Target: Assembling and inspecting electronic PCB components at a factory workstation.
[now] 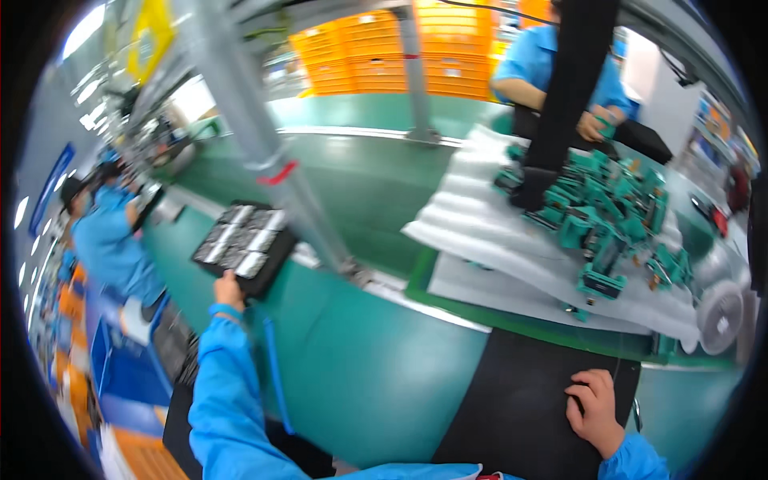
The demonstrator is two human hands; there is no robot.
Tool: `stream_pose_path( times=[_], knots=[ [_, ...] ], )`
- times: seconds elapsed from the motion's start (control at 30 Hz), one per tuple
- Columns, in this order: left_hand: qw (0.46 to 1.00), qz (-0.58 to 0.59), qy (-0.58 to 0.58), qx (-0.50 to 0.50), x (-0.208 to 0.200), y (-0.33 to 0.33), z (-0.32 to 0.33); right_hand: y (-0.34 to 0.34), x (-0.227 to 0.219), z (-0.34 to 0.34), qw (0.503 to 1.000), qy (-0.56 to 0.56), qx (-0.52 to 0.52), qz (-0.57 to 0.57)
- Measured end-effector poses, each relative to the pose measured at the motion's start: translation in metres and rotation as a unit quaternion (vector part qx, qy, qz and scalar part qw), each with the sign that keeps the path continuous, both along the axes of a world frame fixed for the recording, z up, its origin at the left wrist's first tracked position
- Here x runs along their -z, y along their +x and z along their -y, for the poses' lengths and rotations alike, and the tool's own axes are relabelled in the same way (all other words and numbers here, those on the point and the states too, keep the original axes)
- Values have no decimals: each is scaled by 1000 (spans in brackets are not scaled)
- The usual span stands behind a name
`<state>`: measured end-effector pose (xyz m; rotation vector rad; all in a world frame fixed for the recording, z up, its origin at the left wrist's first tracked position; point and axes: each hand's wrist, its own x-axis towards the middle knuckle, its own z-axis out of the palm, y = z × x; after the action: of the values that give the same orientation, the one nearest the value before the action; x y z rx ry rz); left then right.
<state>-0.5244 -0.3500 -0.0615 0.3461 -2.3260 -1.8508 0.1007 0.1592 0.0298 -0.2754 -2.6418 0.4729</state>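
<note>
My left hand (229, 293) reaches far out to the left and holds the near corner of a black tray (270, 268). Rows of small grey and silvery parts fill this tray, though blur hides what they are. On the right, my right hand (594, 410) rests on a black mat (512, 392), its fingers apart and slightly bent, holding nothing. Beyond that hand, a heap of green plastic parts with dark and metal pieces (604, 212) lies on white foam sheets (460, 204).
A grey post (276, 152) with a red band stands just behind the tray. A dark upright bar (564, 96) crosses in front of the heap. Across the bench a co-worker (532, 68) handles a green part. Orange crates (372, 52) are stacked behind; another person (112, 240) sits at left.
</note>
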Motion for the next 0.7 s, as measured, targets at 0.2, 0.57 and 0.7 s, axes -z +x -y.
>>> stream_pose_path(
  times=[0.2,0.57,0.7],
  knots=[
    [978,139,157,18,-32,121,3,0,2,2,999,-2,-30,-23],
    [956,162,227,94,-62,315,-73,10,2,2,991,20,-98,-87],
    [929,173,319,70,-57,361,-108,13,4,-1,988,26,-123,-92]
  ],
)
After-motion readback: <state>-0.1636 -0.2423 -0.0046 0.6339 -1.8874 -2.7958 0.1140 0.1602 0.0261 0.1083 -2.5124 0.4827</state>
